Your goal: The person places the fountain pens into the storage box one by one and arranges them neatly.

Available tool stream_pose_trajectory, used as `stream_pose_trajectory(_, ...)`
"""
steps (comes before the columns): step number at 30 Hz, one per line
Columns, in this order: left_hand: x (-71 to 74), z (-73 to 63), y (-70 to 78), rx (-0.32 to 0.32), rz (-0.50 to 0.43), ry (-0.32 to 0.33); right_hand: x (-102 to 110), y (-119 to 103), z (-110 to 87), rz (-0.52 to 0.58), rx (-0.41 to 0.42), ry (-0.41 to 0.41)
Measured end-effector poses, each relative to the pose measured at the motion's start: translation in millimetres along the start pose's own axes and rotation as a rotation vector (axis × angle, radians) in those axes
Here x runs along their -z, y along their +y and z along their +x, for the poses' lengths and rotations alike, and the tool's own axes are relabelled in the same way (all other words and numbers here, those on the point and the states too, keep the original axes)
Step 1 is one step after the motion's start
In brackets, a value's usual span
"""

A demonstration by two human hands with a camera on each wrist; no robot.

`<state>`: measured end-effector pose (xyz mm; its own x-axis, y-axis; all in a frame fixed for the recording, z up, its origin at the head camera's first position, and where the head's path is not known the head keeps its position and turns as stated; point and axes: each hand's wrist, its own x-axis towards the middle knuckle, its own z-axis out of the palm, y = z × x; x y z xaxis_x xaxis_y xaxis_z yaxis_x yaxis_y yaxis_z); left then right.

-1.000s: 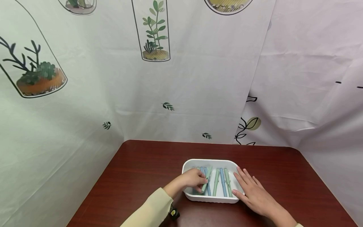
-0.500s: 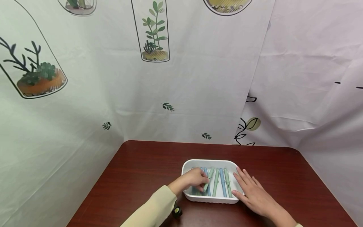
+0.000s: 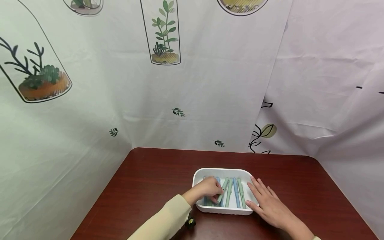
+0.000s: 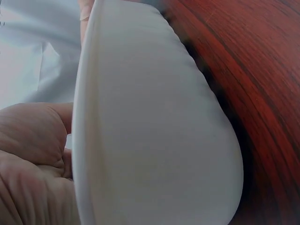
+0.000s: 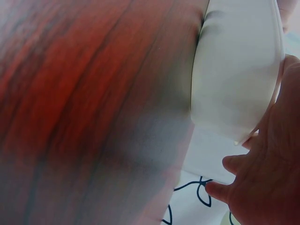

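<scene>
A white rectangular tray (image 3: 223,211) holds several slim pens, pale green and blue, lying side by side. My left hand (image 3: 211,187) reaches over its left half and pinches a tilted green pen (image 3: 223,190) between thumb and fingers. To the right of that pen lie another green pen (image 3: 229,194), a blue pen (image 3: 236,193) and a green pen (image 3: 241,194). More pens are partly hidden below the left hand. My right hand (image 3: 268,203) rests on the tray's right rim with fingers straight. Both wrist views show mostly the tray's outer wall (image 4: 154,117), which hides the left fingertips.
The tray stands on a dark red-brown wooden table (image 3: 159,173). A white curtain (image 3: 195,86) printed with plants hangs behind and at both sides. A small dark object (image 3: 190,221) shows at the left wrist, below the sleeve (image 3: 168,216).
My left hand has shifted slightly right, bringing the green pen toward the group of pens on the right. The right hand and tray stay put.
</scene>
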<state>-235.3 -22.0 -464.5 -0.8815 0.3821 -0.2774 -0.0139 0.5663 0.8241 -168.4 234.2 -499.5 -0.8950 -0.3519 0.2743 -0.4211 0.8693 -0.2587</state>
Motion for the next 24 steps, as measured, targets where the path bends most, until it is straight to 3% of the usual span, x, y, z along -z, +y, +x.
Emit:
stream_pose_trajectory(5, -3.3, 1.9, 2.7, 0.015, 0.08, 0.01, -1, 0, -0.2, 0.002, 0.002, 0.0)
stream_pose_trajectory(12, -6.9, 6.7, 3.1, -0.028, 0.246, 0.025, -1, 1, -1.2, 0.008, 0.005, 0.013)
stream_pose_trajectory(21, 7.5, -0.4, 6.0, -0.061, 0.314, 0.079, -1, 1, -0.9, 0.006, 0.009, 0.017)
stream_pose_trajectory(24, 15.8, -4.7, 5.3, -0.085, 0.278, 0.097, -1, 1, -0.8, 0.008, 0.009, 0.015)
